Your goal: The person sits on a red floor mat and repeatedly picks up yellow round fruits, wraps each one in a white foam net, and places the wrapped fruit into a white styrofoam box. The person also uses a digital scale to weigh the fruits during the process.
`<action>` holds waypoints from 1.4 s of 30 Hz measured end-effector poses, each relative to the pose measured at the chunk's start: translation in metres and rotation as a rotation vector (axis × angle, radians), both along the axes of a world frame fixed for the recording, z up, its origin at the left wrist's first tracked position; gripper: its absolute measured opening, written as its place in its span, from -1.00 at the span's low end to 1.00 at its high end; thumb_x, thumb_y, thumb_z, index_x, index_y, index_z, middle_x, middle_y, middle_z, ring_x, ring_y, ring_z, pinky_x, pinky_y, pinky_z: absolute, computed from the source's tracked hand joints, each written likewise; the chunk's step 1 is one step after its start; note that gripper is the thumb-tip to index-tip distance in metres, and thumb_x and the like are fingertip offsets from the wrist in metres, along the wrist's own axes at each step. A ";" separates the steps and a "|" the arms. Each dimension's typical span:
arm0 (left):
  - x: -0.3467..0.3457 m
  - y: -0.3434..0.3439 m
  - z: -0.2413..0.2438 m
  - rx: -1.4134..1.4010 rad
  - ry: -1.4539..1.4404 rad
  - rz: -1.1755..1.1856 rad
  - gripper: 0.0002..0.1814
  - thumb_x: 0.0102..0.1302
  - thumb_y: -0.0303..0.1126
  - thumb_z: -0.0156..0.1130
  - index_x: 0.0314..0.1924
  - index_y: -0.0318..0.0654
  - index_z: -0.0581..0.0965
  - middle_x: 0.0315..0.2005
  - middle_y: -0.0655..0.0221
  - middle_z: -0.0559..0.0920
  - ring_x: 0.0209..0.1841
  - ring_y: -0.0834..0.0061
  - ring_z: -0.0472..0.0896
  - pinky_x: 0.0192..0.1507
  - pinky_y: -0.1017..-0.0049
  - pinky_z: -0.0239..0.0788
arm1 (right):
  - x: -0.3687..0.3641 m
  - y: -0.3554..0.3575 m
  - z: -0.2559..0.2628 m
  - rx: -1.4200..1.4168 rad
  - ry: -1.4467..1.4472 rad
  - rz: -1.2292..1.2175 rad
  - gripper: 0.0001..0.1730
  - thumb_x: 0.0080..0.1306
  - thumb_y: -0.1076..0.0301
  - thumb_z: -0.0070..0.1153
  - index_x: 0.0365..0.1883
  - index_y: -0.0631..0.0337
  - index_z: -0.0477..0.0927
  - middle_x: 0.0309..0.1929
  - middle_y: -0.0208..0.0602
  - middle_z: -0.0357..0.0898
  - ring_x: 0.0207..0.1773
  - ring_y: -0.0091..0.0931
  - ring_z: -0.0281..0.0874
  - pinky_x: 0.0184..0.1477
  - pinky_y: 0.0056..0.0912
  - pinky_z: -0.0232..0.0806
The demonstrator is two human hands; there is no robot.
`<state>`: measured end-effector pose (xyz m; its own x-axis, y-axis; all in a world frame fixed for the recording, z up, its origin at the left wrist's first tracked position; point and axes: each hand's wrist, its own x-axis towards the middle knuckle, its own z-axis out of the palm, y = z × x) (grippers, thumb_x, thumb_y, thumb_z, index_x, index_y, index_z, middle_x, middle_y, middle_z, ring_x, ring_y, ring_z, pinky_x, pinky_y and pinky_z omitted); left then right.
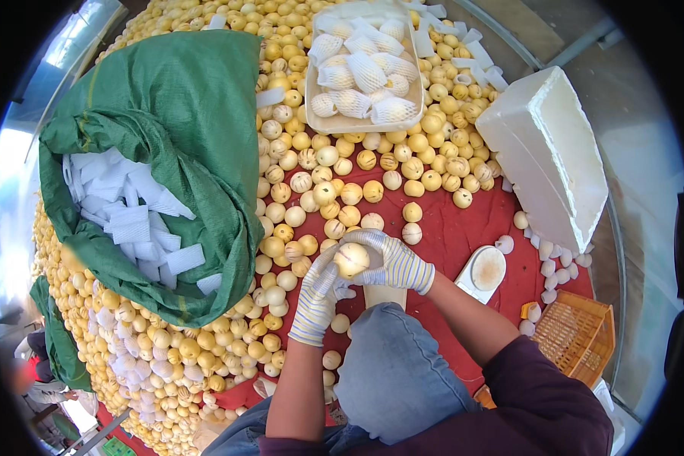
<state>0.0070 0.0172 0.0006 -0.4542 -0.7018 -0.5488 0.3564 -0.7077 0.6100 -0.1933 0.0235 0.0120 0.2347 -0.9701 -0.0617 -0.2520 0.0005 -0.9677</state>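
Note:
A round pale-yellow fruit with a faint purple streak (pixel 351 260), apparently a pepino melon, is held up in front of my knee. My left hand (pixel 313 305), in a striped knit glove, grips it from the left. My right hand (pixel 396 261), gloved alike, curls round its right side. Beyond my hands, loose pepino melons (pixel 324 194) lie scattered over a red cloth (pixel 433 256). To the left, a green woven sack (pixel 205 85) gapes open, full of flat white foam net sleeves (pixel 130 223). A pale tub (pixel 365 126) ahead holds sleeved fruit (pixel 366 71).
A small white scale (pixel 488 270) rests on the cloth at right. Behind it stands a large white foam box (pixel 547 154). An orange plastic crate (pixel 575 336) is at my right side. Heaped fruit (pixel 188 347) spreads leftward, and another person (pixel 43 365) is at the far left.

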 end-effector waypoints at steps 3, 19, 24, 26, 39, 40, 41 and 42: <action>0.003 -0.003 0.000 -0.010 -0.049 -0.005 -0.24 0.27 -0.16 0.32 0.38 -0.27 0.26 0.03 0.28 0.56 -0.16 0.54 0.62 -0.40 0.60 0.54 | 0.004 -0.007 -0.001 -0.080 0.053 0.054 -0.34 0.11 0.07 0.37 0.16 0.11 0.51 0.07 -0.17 0.55 0.14 -0.26 0.52 0.18 -0.20 0.37; 0.012 -0.021 0.072 -0.234 0.119 0.117 -0.05 0.20 -0.16 0.39 0.47 -0.18 0.07 0.18 0.22 0.43 -0.07 0.51 0.55 -0.44 0.63 0.44 | 0.019 -0.020 0.028 0.403 -1.024 -0.164 -0.12 0.02 0.20 0.48 0.26 0.31 0.34 0.13 -0.20 0.47 0.17 -0.38 0.50 0.19 -0.33 0.40; 0.042 -0.023 0.115 -0.482 -0.188 0.164 -0.02 0.12 -0.43 0.40 0.47 -0.27 0.05 0.20 0.12 0.41 0.10 0.40 0.49 0.00 0.51 0.47 | 0.041 -0.046 0.104 -0.084 -0.281 -0.170 -0.36 0.07 0.58 0.14 0.21 0.28 0.44 -0.03 -0.38 0.48 -0.04 -0.59 0.45 0.05 -0.56 0.34; 0.044 -0.018 0.134 -0.673 -0.505 0.240 -0.01 0.05 -0.54 0.37 0.46 -0.36 0.05 0.26 0.04 0.33 0.30 0.29 0.33 0.35 0.40 0.17 | 0.067 -0.041 0.148 -0.364 -0.089 -0.115 -0.42 0.09 0.67 0.08 0.14 0.21 0.51 -0.12 -0.40 0.50 -0.10 -0.60 0.46 -0.01 -0.57 0.35; 0.351 0.261 0.281 -0.753 -0.737 1.136 -0.39 0.15 -0.51 0.37 0.21 -0.28 0.36 0.04 0.23 0.53 0.08 0.40 0.55 0.04 0.44 0.53 | 0.071 0.015 0.203 -0.149 -0.293 0.038 -0.58 0.37 0.25 0.10 0.12 0.29 0.51 -0.23 -0.35 0.59 -0.40 -0.64 0.48 -0.40 -0.60 0.34; 0.395 0.296 0.270 -0.684 -0.936 1.209 -0.40 0.16 -0.53 0.38 0.19 -0.27 0.36 -0.01 0.18 0.56 -0.02 0.40 0.60 -0.14 0.51 0.57 | 0.057 0.012 0.189 -0.111 -0.344 -0.043 -0.56 0.38 0.23 0.10 0.15 0.29 0.49 -0.23 -0.38 0.58 -0.39 -0.66 0.45 -0.39 -0.63 0.31; 0.438 0.330 0.248 -0.572 -0.970 1.301 -0.42 0.17 -0.59 0.32 0.20 -0.27 0.36 -0.03 0.20 0.56 -0.07 0.41 0.60 -0.15 0.50 0.56 | 0.041 0.008 0.184 -0.088 -0.418 -0.064 -0.54 0.39 0.22 0.11 0.17 0.29 0.48 -0.22 -0.39 0.57 -0.40 -0.68 0.41 -0.38 -0.65 0.28; 0.490 0.378 0.216 -0.492 -1.000 1.402 -0.43 0.17 -0.61 0.27 0.19 -0.21 0.37 -0.04 0.24 0.56 -0.16 0.42 0.60 -0.22 0.49 0.56 | 0.042 0.011 0.177 -0.091 -0.444 -0.081 -0.55 0.39 0.24 0.11 0.16 0.29 0.49 -0.23 -0.39 0.57 -0.40 -0.68 0.42 -0.40 -0.65 0.29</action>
